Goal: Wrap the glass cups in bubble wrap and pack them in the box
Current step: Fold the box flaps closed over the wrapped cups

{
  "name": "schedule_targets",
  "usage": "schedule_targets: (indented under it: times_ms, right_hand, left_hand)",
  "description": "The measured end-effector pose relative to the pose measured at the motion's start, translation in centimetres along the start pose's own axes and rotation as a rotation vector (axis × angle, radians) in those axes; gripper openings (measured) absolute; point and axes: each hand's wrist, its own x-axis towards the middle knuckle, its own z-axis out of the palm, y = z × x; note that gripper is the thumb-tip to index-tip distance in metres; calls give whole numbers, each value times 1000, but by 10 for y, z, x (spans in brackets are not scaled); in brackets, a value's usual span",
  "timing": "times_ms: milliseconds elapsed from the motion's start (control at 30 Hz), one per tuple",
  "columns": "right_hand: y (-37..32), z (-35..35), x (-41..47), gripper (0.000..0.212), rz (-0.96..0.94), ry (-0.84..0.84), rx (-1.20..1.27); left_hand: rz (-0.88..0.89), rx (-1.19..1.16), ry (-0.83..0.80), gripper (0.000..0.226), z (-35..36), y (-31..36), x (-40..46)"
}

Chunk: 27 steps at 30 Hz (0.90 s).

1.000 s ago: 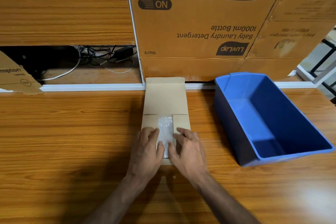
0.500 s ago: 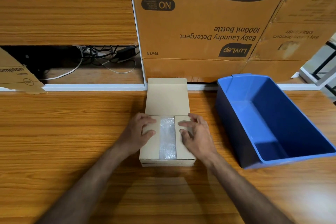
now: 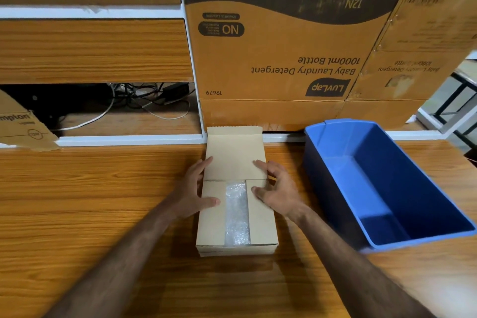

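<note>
A small brown cardboard box sits on the wooden table, its two side flaps folded in. Between the flaps shows a strip of bubble wrap; the glass cups under it are hidden. The rear lid flap stands open, leaning back. My left hand rests on the left side flap, fingers touching the lid's left edge. My right hand rests on the right side flap, with fingers at the lid's right edge. Neither hand clearly grips anything.
An empty blue plastic bin stands just right of the box. Large upside-down detergent cartons form a wall behind. At the back left a shelf gap holds cables, and a torn carton piece lies beside it.
Both hands have moved from the box's near end over the side flaps to its far end, reaching the open lid's base. The box stays in place.
</note>
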Motion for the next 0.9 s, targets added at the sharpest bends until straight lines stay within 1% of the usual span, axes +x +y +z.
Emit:
schedule_targets:
  times_ms: [167, 300, 400, 500, 600, 700, 733, 800, 900]
  right_hand:
    - [-11, 3, 0, 98, -67, 25, -124]
    - [-14, 1, 0, 104, -92, 16, -159]
    - [-18, -2, -2, 111, -124, 28, -193]
    - [-27, -4, -7, 123, -236, 85, -278]
    - [-40, -7, -14, 128, -365, 186, -449]
    - [-45, -5, -22, 125, -445, 273, -565]
    - [-46, -4, -24, 123, -458, 295, -593]
    - [-46, -2, -30, 120, -450, 323, -634]
    - [-53, 1, -40, 112, -447, 394, -657]
  left_hand:
    - [51, 72, -4, 128, -1, 9, 0]
    - [92, 163, 8, 138, -5, 17, 1]
    - [121, 191, 74, 152, -8, 25, 3]
    - [210, 212, 185, 159, -11, 35, 6]
    - [344, 203, 338, 146, -10, 45, 8]
    - [410, 147, 501, 115, -11, 55, 4]
    - [455, 199, 542, 102, -11, 59, 3]
    - [554, 381, 596, 78, -13, 68, -1]
    - [567, 546, 643, 58, -15, 80, -8]
